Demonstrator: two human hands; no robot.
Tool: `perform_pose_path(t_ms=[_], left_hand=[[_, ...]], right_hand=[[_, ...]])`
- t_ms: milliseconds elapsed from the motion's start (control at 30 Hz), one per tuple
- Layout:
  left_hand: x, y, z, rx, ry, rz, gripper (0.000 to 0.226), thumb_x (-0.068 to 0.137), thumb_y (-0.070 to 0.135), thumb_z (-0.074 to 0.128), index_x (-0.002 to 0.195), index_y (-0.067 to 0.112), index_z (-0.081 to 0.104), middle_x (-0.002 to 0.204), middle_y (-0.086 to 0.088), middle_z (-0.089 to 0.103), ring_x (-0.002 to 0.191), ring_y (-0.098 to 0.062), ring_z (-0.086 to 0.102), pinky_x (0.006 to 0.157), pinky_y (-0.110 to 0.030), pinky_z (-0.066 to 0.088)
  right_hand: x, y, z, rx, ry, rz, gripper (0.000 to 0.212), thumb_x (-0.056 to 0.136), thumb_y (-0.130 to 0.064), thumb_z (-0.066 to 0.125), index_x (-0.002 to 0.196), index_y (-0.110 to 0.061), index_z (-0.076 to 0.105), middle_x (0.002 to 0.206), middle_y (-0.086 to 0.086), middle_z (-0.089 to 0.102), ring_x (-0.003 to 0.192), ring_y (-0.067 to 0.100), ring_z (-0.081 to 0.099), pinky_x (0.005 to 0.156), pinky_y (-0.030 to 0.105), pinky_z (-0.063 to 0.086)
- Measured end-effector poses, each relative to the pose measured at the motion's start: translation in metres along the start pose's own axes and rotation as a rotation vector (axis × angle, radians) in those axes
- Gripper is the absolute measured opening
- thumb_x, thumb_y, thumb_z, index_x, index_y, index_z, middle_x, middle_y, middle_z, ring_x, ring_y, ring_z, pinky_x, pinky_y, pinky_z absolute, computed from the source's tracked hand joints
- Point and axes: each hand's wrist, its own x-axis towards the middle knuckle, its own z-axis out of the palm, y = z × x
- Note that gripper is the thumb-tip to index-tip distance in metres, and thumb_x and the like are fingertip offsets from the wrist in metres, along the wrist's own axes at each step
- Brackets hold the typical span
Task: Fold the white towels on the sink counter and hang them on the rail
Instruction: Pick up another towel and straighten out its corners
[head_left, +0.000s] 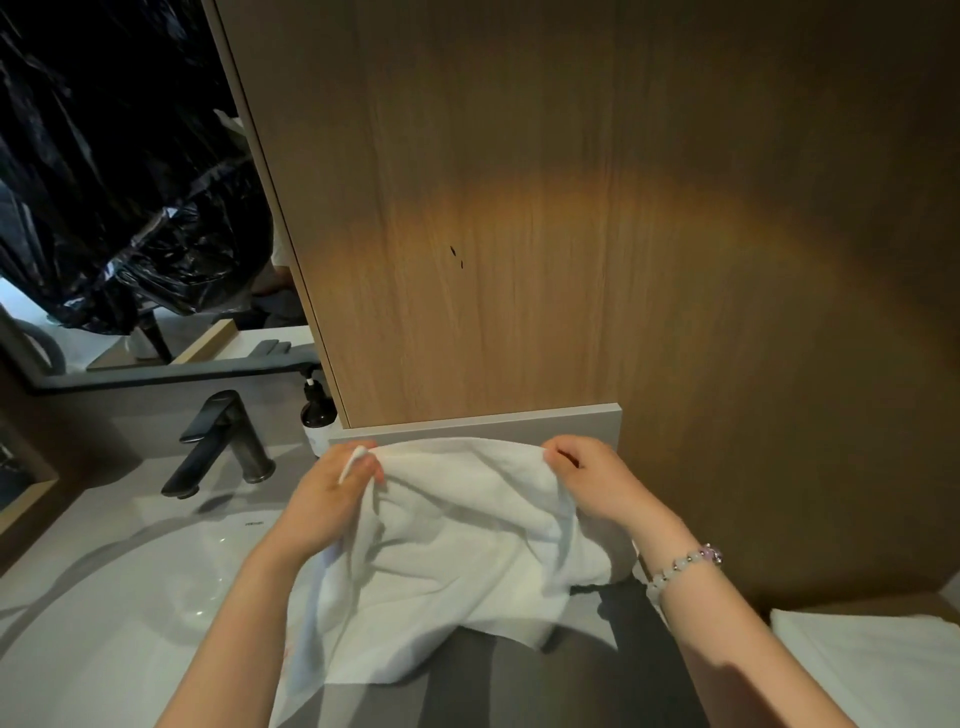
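Clearly the task is at an early stage. One white towel (457, 551) is held up by its top edge over the worktop (524, 680), its lower part sagging in loose creases with the hem trailing onto the grey surface; no clean fold is seen in it yet. The left hand (337, 493) is pinched on the towel's left corner, and the right hand (587, 483), a bead bracelet (685, 566) at its wrist, is pinched on the right corner, so the cloth is stretched between them. A second towel (872, 660) is seen at the lower right; it looks flat and squared, perhaps already folded, though only part of it is in frame. No rail is visible, so nothing can be said to be hung. Folding of the held towel and all the hanging are judged to be left.

The worktop is grey and smooth, with a white basin (156, 582) set in at the left and a dark tap (223, 441) behind it. A brown pump bottle (318, 415) is stood beside a wood-grain panel (545, 234), which fills the wall ahead and is lit by a warm patch. A mirror (130, 208) at the left shows black plastic sheeting.
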Motion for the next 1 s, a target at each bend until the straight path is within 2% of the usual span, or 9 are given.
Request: perform_pose_path(t_ms=[67,167,300,433,533,667,800,900,1000], left_hand=[[0.001,0.007,0.014,0.065,-0.113,0.162,0.032,0.100,0.023,0.042,0.084,0.035,0.068,0.135,0.012,0.040,0.134,-0.007,0.025,0.107,-0.021,0.014],[0.001,0.015,0.039,0.132,-0.241,0.318,0.033,0.089,0.040,0.035,0.070,0.054,0.057,0.138,0.028,0.021,0.134,0.008,-0.004,0.111,-0.028,-0.010],[0.001,0.021,0.051,0.070,-0.352,0.334,0.042,0.100,0.025,0.039,0.062,0.036,0.053,0.134,0.032,0.037,0.135,0.013,0.000,0.110,-0.027,-0.017],[0.003,0.017,0.050,0.097,-0.325,0.285,0.039,0.098,0.031,0.036,0.068,0.048,0.055,0.081,0.025,0.058,0.107,0.016,0.044,0.111,-0.026,-0.004],[0.005,0.019,0.051,0.125,-0.292,0.293,0.043,0.100,0.031,0.033,0.070,0.055,0.052,0.081,0.030,0.054,0.088,0.009,0.048,0.099,-0.013,0.004],[0.009,0.018,0.049,0.073,-0.215,0.285,0.040,0.099,0.025,0.037,0.064,0.035,0.052,0.074,0.008,0.051,0.084,0.006,0.048,0.095,-0.013,0.017],[0.011,0.019,0.040,-0.004,-0.090,0.276,0.037,0.098,0.008,0.041,0.066,0.021,0.054,0.074,0.004,0.051,0.078,0.006,0.047,0.071,-0.007,0.033],[0.012,0.020,0.037,0.003,-0.063,0.271,0.036,0.098,0.008,0.040,0.067,0.020,0.053,0.074,0.006,0.050,0.076,0.004,0.047,0.070,-0.007,0.033],[0.013,0.018,0.035,0.005,0.001,0.224,0.036,0.099,0.010,0.040,0.067,0.021,0.053,0.075,0.005,0.051,0.075,-0.002,0.048,0.067,-0.005,0.032]], right_hand=[[0.003,-0.009,0.005,0.067,-0.041,-0.030,0.036,0.098,-0.012,0.042,0.063,-0.004,0.039,0.061,0.004,0.034,0.060,0.014,0.030,0.057,0.030,0.023],[0.005,-0.024,0.020,0.084,-0.123,-0.073,0.032,0.098,-0.012,0.043,0.085,0.015,0.053,0.068,0.017,0.041,0.066,0.014,0.037,0.059,0.028,0.027],[0.007,-0.029,0.030,0.127,-0.187,-0.080,0.029,0.099,-0.016,0.044,0.086,0.003,0.063,0.069,0.005,0.047,0.064,0.012,0.040,0.061,0.027,0.032],[0.003,-0.023,0.027,0.176,-0.225,0.013,0.022,0.098,-0.016,0.048,0.091,-0.008,0.067,0.078,0.005,0.052,0.071,0.014,0.044,0.067,0.028,0.036],[0.001,-0.023,0.021,0.098,-0.272,0.042,0.018,0.095,-0.013,0.051,0.087,-0.019,0.066,0.070,0.000,0.052,0.063,0.010,0.043,0.062,0.024,0.036],[0.001,-0.023,0.010,-0.115,-0.259,0.023,0.021,0.093,-0.011,0.049,0.094,0.002,0.066,0.064,-0.002,0.047,0.056,0.007,0.039,0.053,0.018,0.033],[-0.001,-0.021,-0.002,-0.232,-0.199,0.046,0.021,0.093,-0.011,0.047,0.097,-0.010,0.068,0.075,-0.006,0.054,0.076,0.010,0.045,0.068,0.023,0.038],[-0.001,-0.022,-0.007,-0.277,-0.148,0.087,0.019,0.087,-0.012,0.051,0.081,-0.009,0.069,0.073,-0.002,0.059,0.075,0.016,0.054,0.071,0.032,0.049],[-0.001,-0.019,-0.018,-0.383,-0.142,0.156,0.025,0.079,-0.004,0.050,0.059,-0.016,0.059,0.064,-0.001,0.054,0.062,0.020,0.050,0.057,0.030,0.044]])
